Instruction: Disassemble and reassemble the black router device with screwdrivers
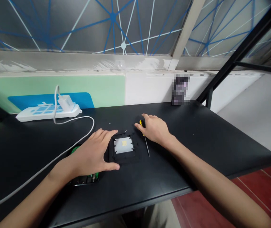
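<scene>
Fingers (pixel 140 128) of right hand (pixel 156 128) at screwdriver (pixel 147 146), unclear marking (pixel 45 104) on blue panel (pixel 84 98)

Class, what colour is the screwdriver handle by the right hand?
The screwdriver handle shows yellow, partly hidden, in the head view.

A left hand (pixel 90 155) covers most of a green-and-black circuit board (pixel 86 180) at seven o'clock. A right hand (pixel 155 129) partly hides a slim yellow-handled metal screwdriver (pixel 147 146). Pixelation blurs an upright dark object (pixel 180 90) at two o'clock. A thin white cable (pixel 38 173) leaves the frame at eight.
</scene>
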The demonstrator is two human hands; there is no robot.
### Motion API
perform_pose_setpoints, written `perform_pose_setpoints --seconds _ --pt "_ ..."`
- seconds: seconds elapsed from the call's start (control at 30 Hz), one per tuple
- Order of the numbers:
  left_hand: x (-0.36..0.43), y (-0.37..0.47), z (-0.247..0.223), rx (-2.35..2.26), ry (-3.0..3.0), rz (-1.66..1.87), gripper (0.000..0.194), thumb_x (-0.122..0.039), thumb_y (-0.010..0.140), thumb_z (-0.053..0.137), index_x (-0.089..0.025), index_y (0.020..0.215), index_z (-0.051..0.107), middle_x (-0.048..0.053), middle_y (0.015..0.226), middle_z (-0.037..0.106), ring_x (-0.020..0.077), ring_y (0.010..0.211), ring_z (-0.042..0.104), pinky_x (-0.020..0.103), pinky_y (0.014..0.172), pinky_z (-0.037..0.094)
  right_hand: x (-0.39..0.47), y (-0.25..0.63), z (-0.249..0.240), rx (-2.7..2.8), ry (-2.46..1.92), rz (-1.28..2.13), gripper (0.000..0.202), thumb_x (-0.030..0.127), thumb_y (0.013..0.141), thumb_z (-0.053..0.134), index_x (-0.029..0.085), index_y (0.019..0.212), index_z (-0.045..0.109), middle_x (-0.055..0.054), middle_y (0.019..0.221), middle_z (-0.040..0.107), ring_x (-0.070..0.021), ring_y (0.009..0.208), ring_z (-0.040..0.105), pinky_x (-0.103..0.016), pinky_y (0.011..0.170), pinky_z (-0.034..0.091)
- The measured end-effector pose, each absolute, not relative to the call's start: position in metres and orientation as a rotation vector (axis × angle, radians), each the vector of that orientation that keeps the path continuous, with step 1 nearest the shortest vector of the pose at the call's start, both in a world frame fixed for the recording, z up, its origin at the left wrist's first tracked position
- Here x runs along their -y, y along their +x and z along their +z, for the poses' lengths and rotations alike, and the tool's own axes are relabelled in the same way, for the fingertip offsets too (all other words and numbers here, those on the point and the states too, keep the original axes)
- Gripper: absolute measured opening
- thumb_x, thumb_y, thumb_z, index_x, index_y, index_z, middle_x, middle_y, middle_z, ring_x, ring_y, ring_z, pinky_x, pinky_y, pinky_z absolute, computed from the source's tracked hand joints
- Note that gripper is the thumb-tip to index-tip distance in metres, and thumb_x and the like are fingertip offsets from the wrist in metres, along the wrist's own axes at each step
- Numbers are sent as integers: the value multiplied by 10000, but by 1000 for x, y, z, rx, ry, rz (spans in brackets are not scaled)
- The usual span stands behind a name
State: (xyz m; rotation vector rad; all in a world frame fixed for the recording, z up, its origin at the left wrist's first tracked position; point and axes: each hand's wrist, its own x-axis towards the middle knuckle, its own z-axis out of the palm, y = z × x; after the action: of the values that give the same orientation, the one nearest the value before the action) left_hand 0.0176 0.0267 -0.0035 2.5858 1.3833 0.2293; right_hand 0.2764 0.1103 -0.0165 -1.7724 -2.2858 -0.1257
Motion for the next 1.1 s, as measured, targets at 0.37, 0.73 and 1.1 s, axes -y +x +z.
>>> perform_pose_setpoints --seconds 0.37,0.73,1.1 --pt "-25 21 -1 -1362 2530 184 979 -585 770 758 -120 1531 356 177 1511 475 406 1393 410 567 1163 337 -111 274 -12 2211 -1712 96 362 365 914 556 184 1204 676 -103 950 743 -249 781 687 -359 671 484" --pt "-24 25 -4 -1310 2487 242 964 -656 761 734 -173 1514 374 157 1491 481 400 1388 423 550 1155 352 -89 273 -4 1663 -869 328 418 401 939 628 319 1332 511 -11 908 531 -116 594 501 -329 584 522" --pt "-21 28 -5 -1262 2508 166 1093 -768 731 708 -107 1525 355 204 1525 448 429 1464 338 590 1229 225 -83 261 -12 1717 -694 224 480 425 888 703 378 1309 477 -32 974 514 -157 705 518 -350 592 554"
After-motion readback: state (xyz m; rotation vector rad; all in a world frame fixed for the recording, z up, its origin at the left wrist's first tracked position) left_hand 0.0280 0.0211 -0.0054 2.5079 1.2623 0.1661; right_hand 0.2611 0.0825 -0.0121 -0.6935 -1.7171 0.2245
